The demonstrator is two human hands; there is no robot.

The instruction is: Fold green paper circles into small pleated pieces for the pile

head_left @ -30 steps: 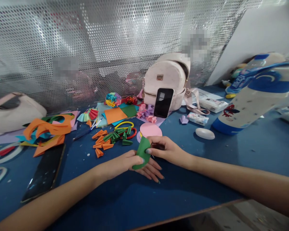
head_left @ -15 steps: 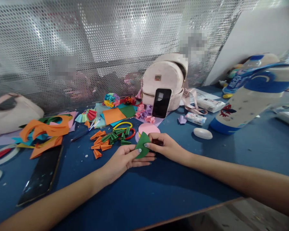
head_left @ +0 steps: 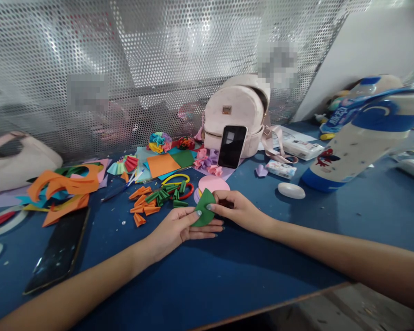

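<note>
Between my two hands is a piece of green paper (head_left: 205,212), folded into a half-round shape. My left hand (head_left: 179,225) lies beneath it, fingers stretched under the paper and thumb pressed on its lower left part. At the paper's right edge my right hand (head_left: 239,209) pinches it between thumb and bent fingers. Just behind the hands lie round paper pieces, a pink disc (head_left: 214,184) on top. To their left are several folded orange paper pieces (head_left: 152,210) and folded green ones (head_left: 162,193), beside scissors with yellow and red handles (head_left: 175,178).
A phone (head_left: 232,146) leans on a pale backpack (head_left: 232,108) at the back. On the right stand a large bottle (head_left: 359,142) and a white oval object (head_left: 291,190). Orange paper scraps (head_left: 64,186) and another phone (head_left: 58,253) lie left. The table edge (head_left: 279,305) runs in front.
Almost nothing differs. Both hands keep the green folded paper in the same place, with only a very slight shift of the left thumb and of the whole view.
</note>
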